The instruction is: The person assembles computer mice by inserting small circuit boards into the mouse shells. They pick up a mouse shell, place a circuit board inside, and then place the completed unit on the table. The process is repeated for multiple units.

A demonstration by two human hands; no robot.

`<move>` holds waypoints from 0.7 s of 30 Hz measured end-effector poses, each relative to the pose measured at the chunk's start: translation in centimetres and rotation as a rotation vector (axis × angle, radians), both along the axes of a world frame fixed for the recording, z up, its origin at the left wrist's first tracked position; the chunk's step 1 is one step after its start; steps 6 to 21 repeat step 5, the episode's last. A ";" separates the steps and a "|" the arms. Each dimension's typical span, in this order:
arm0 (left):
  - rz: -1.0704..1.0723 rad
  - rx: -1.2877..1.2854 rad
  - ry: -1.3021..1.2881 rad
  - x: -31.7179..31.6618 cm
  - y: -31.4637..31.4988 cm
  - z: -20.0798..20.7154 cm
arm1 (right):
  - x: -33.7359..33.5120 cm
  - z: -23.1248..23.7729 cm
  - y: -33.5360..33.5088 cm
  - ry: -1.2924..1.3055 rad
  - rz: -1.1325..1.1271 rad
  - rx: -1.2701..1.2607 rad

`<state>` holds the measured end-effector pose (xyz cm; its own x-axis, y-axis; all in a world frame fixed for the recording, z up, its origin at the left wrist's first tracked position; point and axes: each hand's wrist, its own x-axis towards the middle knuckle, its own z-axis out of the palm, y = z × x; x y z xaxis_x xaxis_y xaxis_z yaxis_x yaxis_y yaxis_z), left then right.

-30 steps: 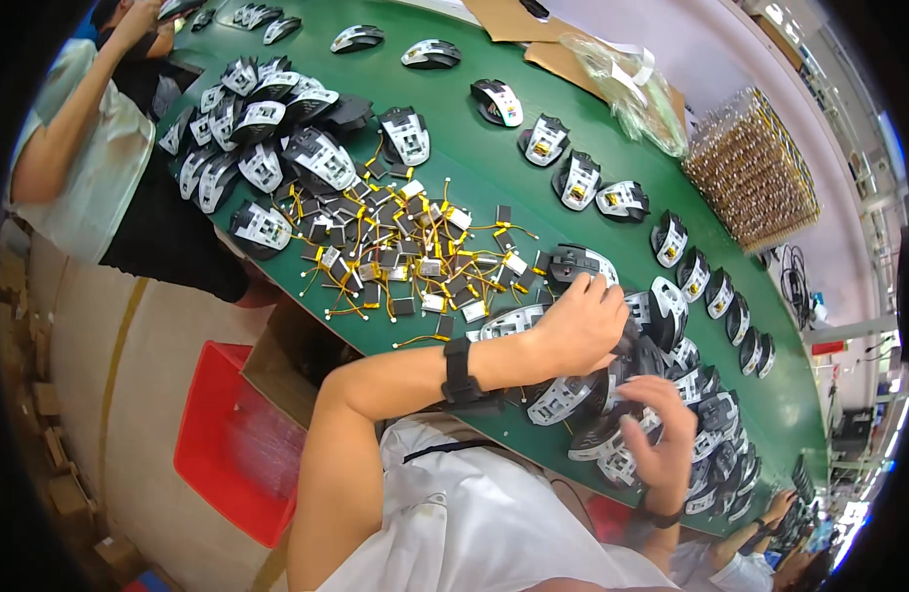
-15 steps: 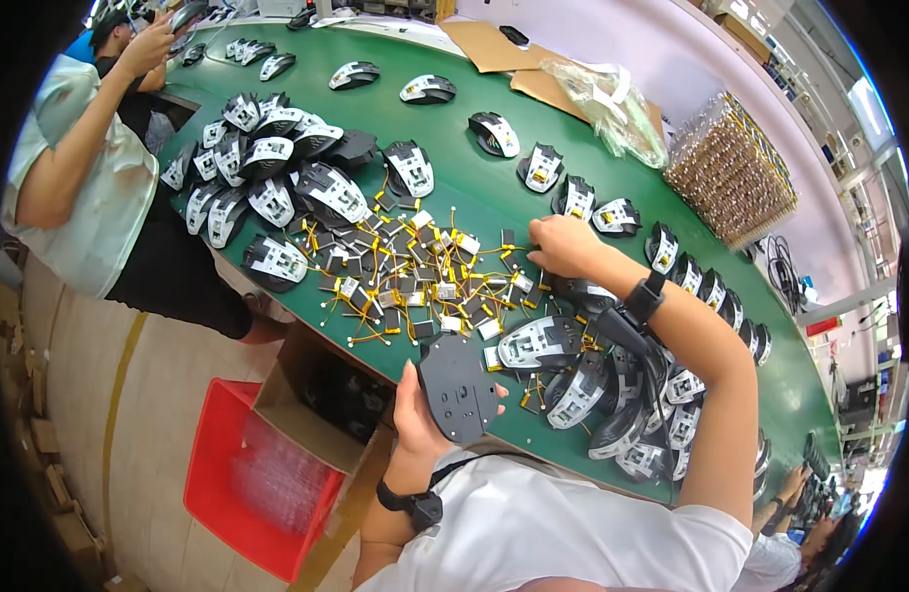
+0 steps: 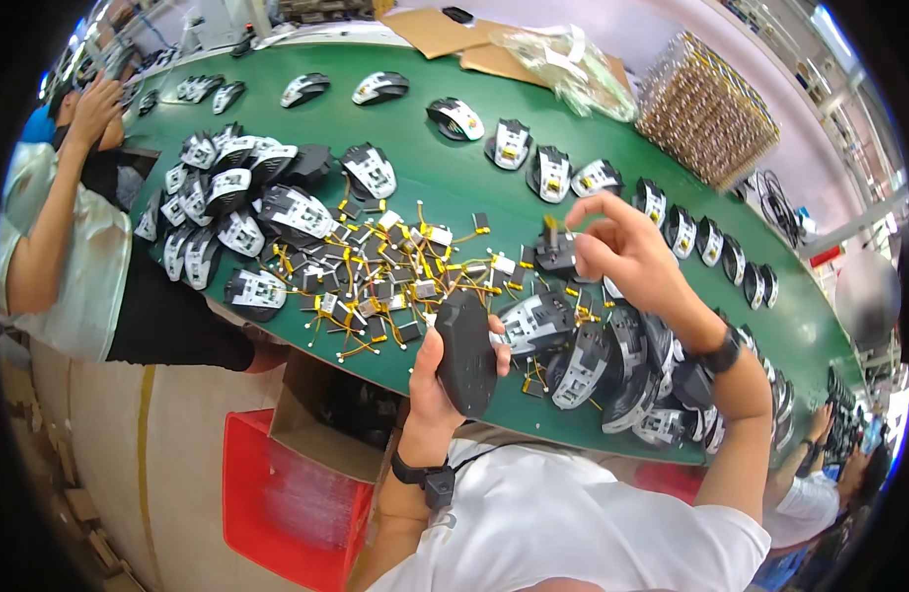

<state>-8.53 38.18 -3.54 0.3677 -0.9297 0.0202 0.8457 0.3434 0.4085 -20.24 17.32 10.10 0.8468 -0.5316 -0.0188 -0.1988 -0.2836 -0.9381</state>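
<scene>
A black computer mouse is in my left hand, its thumb on one side and fingers round the other. The mouse stands tilted, its dark underside partly toward me. Over the right part of the bench hovers my right hand, fingers bent and thumb apart from the index finger. Just beyond those fingertips is a blurred small dark piece with a yellow end, by a dark mouse shell; no grip on it shows. Between the hands and the left pile lie many small battery packs with yellow wires.
Opened black-and-white mice are heaped at left and beside my right arm. More mice line the far side of the green bench. A red bin and cardboard box stand below; a co-worker is at left.
My right hand has lifted off the batteries, and its fingers have parted. The mouse in my left hand has turned, showing its underside at a slant. The whole view has shifted.
</scene>
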 end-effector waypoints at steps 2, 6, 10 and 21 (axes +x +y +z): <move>-0.017 0.017 0.035 -0.3 -0.6 0.0 | -3.4 1.1 1.4 0.028 0.137 0.239; -0.061 0.023 0.116 -0.4 -1.2 1.5 | -6.4 1.5 4.0 -0.044 0.084 0.425; -0.061 0.023 0.116 -0.4 -1.2 1.5 | -6.4 1.5 4.0 -0.044 0.084 0.425; -0.061 0.023 0.116 -0.4 -1.2 1.5 | -6.4 1.5 4.0 -0.044 0.084 0.425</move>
